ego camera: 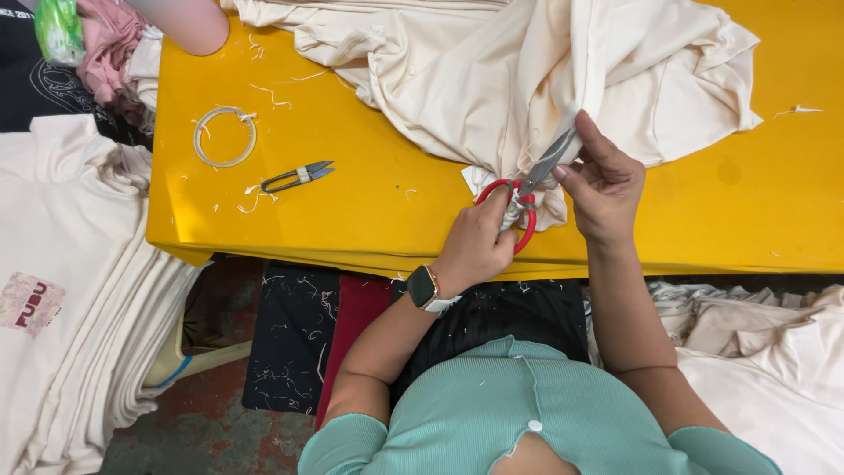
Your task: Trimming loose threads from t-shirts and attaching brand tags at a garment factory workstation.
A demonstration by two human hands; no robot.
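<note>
Mid-cut, it seems: left hand (479,242) clenched through the red handles of the scissors (527,189), blades biting the cream cloth (527,79) on the yellow desk (378,193). Right hand (607,185) pinching the cloth edge taut (thread snips (297,177) lying apart). Probably needing steady tension, blades closing.

Red-handled scissors (527,189) sit in the left hand (479,242), blades angled up into the cream cloth (545,79), whose bunched edge the right hand (602,185) pinches just beside them.
</note>
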